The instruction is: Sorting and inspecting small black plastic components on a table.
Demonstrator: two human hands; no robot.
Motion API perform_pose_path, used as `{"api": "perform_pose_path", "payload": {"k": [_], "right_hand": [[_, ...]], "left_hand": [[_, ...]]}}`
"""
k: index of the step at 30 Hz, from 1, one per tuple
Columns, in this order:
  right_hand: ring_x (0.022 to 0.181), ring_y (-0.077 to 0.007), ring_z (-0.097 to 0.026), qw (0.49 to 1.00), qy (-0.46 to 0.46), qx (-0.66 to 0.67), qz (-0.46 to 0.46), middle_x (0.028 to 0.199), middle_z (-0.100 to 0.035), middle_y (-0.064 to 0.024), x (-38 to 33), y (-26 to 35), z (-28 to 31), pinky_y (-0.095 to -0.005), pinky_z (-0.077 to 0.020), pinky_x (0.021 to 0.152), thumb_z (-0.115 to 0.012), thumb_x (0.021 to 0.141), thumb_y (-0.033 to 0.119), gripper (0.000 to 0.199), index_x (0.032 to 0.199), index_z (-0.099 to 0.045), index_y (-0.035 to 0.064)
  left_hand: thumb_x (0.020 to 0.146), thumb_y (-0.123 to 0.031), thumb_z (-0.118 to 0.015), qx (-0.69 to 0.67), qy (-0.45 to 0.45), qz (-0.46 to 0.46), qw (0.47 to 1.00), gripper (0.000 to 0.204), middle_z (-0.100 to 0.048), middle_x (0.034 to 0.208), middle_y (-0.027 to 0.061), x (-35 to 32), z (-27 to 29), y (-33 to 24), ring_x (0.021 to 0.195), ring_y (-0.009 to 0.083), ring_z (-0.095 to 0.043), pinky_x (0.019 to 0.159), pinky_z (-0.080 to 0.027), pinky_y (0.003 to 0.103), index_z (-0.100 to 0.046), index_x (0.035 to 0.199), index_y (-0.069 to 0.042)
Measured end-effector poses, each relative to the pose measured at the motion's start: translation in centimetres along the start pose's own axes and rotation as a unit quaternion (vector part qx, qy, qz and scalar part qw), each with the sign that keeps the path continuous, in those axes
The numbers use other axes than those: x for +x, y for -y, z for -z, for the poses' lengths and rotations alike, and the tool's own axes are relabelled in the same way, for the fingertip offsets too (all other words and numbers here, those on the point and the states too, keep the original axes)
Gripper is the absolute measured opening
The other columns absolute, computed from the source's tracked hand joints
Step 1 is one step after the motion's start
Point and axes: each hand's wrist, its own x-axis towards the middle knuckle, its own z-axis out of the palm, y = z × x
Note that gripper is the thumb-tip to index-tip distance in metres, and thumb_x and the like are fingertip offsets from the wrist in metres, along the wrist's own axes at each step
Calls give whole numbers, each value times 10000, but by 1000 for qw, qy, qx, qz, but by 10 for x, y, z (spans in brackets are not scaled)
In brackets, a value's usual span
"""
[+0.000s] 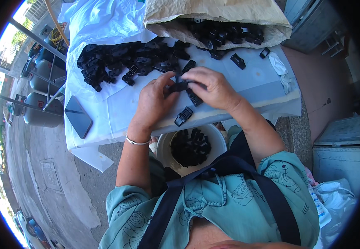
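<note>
Left of frame: flat dark slab, phone-like (78, 117), lies near the left edge of the white-covered table (113, 112), apart from the parts; probably set there to stay out of the hands' way.

Upper left: heap of black parts (122, 60) at the mouth of a white plastic bag (101, 20); placement likely keeps supply within reach.

Centre: left hand (153, 101), thumb and fingers pinching a small black part (177, 87). Right hand (213, 88), thumb and fingertips closed on the same part from the right; exact contact partly hidden. Two-sided hold presumably steadies so small a piece.

Just below: loose black part (183, 116) near the front edge. Lower centre: pale bucket (218, 143) holding more parts, beneath that edge; position suggests a short drop.

Upper right: brown paper sack (217, 16), mouth toward the hands, parts inside. Single part (238, 61) lies in front of it.

Edges, room: widest lateral space lies between slab and left hand; right forearm crosses the front edge, with covered surface beyond it toward a crumpled white item (280, 68). Forward room is limited by heap and sack.
</note>
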Motion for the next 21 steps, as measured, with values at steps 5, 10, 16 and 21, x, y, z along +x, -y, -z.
{"api": "perform_pose_path", "payload": {"k": [5,10,16,21], "right_hand": [[1003,-297,-645,999,50,-17,2,1108,-660,-112,-1,7,-9,-371,-528,856,-700,810,36,315,1120,-695,90],[1178,-260,-568,980,94,-176,27,1265,-609,-83,-10,23,-6,-429,-411,942,-626,903,288,338,1206,-663,142],[1218,-253,-548,981,103,-167,-12,1312,-586,-79,-14,22,-10,-431,-361,977,-579,931,305,373,1263,-628,144],[1215,-259,-549,973,85,-216,-2,1288,-604,-91,-23,21,-19,-437,-358,989,-568,941,284,355,1246,-635,114]], "left_hand": [[727,-72,-774,-53,31,31,998,524,-703,934,117,2,-1,-1,802,268,-675,740,-549,354,-598,1220,-73],[732,-23,-755,-92,38,34,994,470,-694,940,105,1,5,1,797,193,-673,742,-547,315,-623,1183,-46],[796,15,-670,-123,53,5,991,290,-639,965,54,15,18,-7,703,104,-567,641,-473,241,-679,1084,-18],[858,-24,-624,-101,12,1,995,239,-651,979,70,20,14,-8,705,113,-571,645,-478,253,-689,1089,-28]]}}
